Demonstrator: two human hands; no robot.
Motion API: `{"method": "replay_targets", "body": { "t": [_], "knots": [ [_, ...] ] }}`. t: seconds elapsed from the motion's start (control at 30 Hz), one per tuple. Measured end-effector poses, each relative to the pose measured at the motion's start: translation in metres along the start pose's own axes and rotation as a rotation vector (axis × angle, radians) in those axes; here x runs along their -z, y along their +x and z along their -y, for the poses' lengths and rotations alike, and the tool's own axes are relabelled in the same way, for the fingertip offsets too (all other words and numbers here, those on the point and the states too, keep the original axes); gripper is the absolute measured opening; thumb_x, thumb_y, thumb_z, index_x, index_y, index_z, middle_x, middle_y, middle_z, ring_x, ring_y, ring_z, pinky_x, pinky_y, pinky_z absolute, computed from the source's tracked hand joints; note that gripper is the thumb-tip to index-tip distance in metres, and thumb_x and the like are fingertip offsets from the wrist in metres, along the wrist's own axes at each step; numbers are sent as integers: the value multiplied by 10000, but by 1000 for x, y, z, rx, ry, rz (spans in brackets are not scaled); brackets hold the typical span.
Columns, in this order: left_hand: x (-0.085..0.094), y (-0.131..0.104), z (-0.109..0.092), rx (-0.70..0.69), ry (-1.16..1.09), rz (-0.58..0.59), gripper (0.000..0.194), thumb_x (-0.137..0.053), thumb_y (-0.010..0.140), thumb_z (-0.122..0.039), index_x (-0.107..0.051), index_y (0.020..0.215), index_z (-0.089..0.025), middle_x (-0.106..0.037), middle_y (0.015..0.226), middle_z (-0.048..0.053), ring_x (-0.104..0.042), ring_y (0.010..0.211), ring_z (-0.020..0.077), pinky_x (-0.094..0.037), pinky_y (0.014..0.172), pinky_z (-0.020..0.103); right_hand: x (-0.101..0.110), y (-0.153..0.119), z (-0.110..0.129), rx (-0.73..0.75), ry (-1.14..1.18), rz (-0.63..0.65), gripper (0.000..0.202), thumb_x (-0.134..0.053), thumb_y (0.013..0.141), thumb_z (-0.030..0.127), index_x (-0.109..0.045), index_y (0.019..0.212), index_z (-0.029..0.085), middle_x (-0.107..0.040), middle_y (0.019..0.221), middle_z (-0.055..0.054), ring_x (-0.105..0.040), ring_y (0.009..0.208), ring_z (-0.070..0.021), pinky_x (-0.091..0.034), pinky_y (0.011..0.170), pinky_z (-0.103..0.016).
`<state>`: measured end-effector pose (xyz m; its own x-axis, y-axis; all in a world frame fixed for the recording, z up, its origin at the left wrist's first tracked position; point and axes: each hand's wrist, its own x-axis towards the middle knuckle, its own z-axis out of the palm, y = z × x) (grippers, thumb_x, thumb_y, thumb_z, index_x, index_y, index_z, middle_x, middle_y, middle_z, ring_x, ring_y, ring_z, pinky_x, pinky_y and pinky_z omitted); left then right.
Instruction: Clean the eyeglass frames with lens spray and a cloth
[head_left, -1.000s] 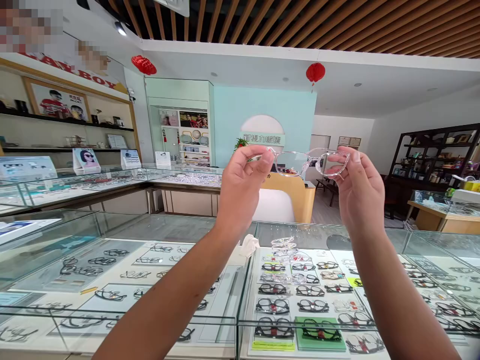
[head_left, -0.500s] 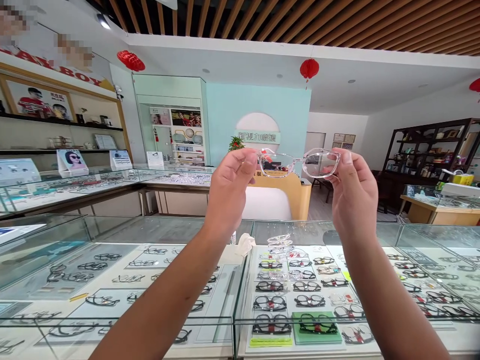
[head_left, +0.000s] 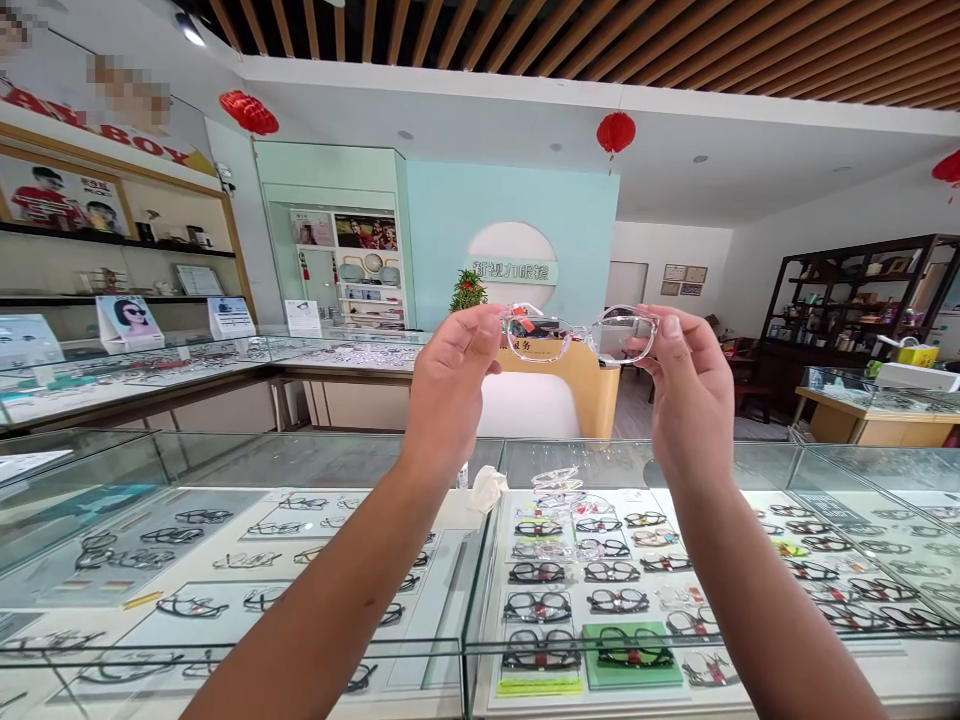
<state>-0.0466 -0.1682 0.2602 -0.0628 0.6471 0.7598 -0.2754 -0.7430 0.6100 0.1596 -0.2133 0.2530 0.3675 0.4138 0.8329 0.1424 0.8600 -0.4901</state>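
A pair of clear-framed eyeglasses (head_left: 583,332) is held up in front of me, above the glass counter. My left hand (head_left: 454,385) pinches its left side between thumb and fingers. On the other side, my right hand (head_left: 691,385) grips the right end of the frame the same way. A small red mark shows on the left lens. Behind the lenses the background shows through. Below my hands, on top of the counter, lie a crumpled white tissue (head_left: 488,489) and more clear eyeglasses (head_left: 557,479).
A glass display case (head_left: 480,640) with rows of eyeglasses spans the front. Another display counter (head_left: 345,352) runs along the left and back. A wooden reception desk (head_left: 596,395) stands behind my hands, and a smaller counter (head_left: 877,425) is at the right.
Both hands and the eyeglasses have shifted slightly left and a little down in view. The grip looks the same. The camera view has turned slightly.
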Motion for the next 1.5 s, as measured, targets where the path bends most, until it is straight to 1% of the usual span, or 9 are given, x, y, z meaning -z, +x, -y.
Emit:
{"method": "replay_targets", "body": {
  "t": [0.13,0.27,0.43,0.57,0.7,0.9,1.03,1.23,1.5],
  "knots": [
    [3,-1,17,34,-1,-5,431,-761,933,-632,-779,1167,-270,-743,1279,70,-662,1055,193,-488,783,302,-2,-3,-17,-72,20,-18,376,-689,981,593,-727,1171,271,-762,1293,-90,-738,1130,-224,-582,999,-426],
    [9,-3,49,96,19,-22,487,-773,899,-675,-772,1151,-258,-756,1237,68,-664,1020,186,-477,777,297,0,-11,-47,-176,8,-39,429,-714,948,626,-745,1158,253,-781,1261,-89,-740,1044,-218,-590,913,-402],
    [21,-18,111,209,102,-41,555,-762,883,-711,-754,1173,-238,-778,1140,72,-666,1013,193,-476,795,294,8,-33,-103,-330,-37,-43,481,-739,915,641,-765,1187,244,-794,1222,-93,-721,1052,-235,-560,914,-393],
    [35,-40,170,330,144,-58,584,-767,861,-731,-755,1151,-224,-774,1190,87,-662,1015,204,-479,812,305,18,-60,-157,-507,-75,-27,532,-746,893,658,-789,1218,239,-792,1245,-99,-697,1084,-254,-527,967,-410],
    [50,-61,225,462,176,-51,641,-758,834,-775,-746,1154,-220,-763,1212,101,-662,1029,222,-476,795,314,29,-87,-206,-620,-115,6,590,-738,886,677,-780,1244,209,-790,1087,-92,-661,988,-245,-506,910,-398],
    [67,-85,280,576,131,-13,628,-760,833,-772,-697,1146,-232,-710,1401,123,-666,1164,252,-502,826,323,37,-119,-254,-682,-142,25,602,-705,903,682,-769,1258,200,-780,1140,-103,-646,953,-236,-506,886,-390],
    [74,-95,297,587,76,40,570,-745,875,-734,-637,1127,-234,-630,1564,139,-662,1258,262,-501,860,325,40,-130,-266,-712,-173,45,590,-697,913,670,-765,1275,209,-783,1153,-106,-655,953,-236,-517,871,-384],
    [77,-96,298,588,137,106,573,-735,909,-691,-701,1222,-212,-705,1420,143,-656,1240,249,-503,899,321,44,-134,-273,-764,-179,60,570,-691,917,684,-782,1238,221,-780,1117,-78,-645,940,-216,-506,853,-358],
    [80,-97,302,598,135,97,526,-755,902,-673,-706,1163,-220,-720,1345,119,-642,1256,238,-492,954,319,46,-136,-275,-780,-151,90,558,-671,925,703,-806,1229,254,-788,1255,-66,-630,888,-183,-474,806,-340]
  ]
}}
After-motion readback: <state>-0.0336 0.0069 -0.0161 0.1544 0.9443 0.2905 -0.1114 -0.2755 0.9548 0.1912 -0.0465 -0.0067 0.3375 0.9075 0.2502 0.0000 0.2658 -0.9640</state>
